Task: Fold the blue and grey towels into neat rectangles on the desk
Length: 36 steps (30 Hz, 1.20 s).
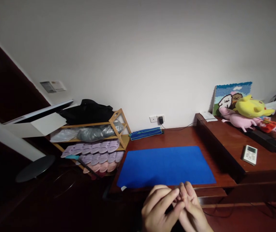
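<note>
My left hand [161, 207] and my right hand [191, 206] meet at the bottom of the view, in front of the table's near edge. The fingers of both are bent and pressed together at the tips. Whatever lies between the fingertips is too small and too hidden to make out. Just beyond the hands, a blue cloth [164, 166] lies flat on the reddish-brown table [181, 135]. A small white tag [123, 188] shows at the cloth's near left corner.
Behind the cloth lies a folded blue cloth [145, 133]. A shoe rack [120, 129] with slippers stands left. On the raised surface at right are plush toys [251, 108], a picture [233, 96], a white device [250, 155] and a black adapter [267, 140]. A cable runs from the wall plug [161, 120].
</note>
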Motion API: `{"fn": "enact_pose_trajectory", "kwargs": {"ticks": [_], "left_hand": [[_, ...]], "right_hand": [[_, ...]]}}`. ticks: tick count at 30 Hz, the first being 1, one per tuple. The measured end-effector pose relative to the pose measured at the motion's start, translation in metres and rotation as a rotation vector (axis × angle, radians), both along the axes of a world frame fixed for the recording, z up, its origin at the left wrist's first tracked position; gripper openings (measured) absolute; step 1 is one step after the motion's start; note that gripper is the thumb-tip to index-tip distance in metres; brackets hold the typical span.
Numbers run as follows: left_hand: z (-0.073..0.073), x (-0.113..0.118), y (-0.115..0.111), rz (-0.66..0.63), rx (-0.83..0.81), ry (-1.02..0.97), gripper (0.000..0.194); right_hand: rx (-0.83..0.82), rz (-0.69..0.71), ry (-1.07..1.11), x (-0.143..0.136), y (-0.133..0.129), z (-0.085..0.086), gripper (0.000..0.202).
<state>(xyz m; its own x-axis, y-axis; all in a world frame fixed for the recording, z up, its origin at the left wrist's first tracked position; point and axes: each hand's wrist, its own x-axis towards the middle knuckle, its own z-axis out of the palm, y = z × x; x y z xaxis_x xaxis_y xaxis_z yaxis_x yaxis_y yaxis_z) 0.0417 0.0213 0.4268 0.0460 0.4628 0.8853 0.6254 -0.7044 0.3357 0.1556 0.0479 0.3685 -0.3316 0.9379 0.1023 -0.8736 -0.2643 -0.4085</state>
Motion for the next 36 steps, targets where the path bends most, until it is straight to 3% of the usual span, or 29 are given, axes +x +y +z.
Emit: {"fn": "enact_pose_trajectory", "kwargs": {"ticks": [5,13,23,32,36], "left_hand": [[0.002,0.004,0.003,-0.034,-0.023,0.021,0.024],[0.000,0.009,-0.001,0.082,0.034,0.037,0.027],[-0.001,0.010,0.001,0.161,0.075,0.063,0.022],[-0.005,0.005,0.013,-0.037,-0.108,-0.111,0.017],[-0.009,0.002,0.015,-0.135,-0.087,-0.157,0.018]], "right_hand": [[0.047,-0.047,-0.081,0.006,0.000,0.004,0.035],[0.186,-0.092,-0.072,0.002,0.003,0.002,0.025],[0.233,-0.152,-0.113,0.000,0.004,-0.002,0.027],[0.175,-0.050,-0.022,0.000,0.002,-0.001,0.028],[0.166,-0.051,-0.017,0.001,0.004,-0.001,0.028]]}}
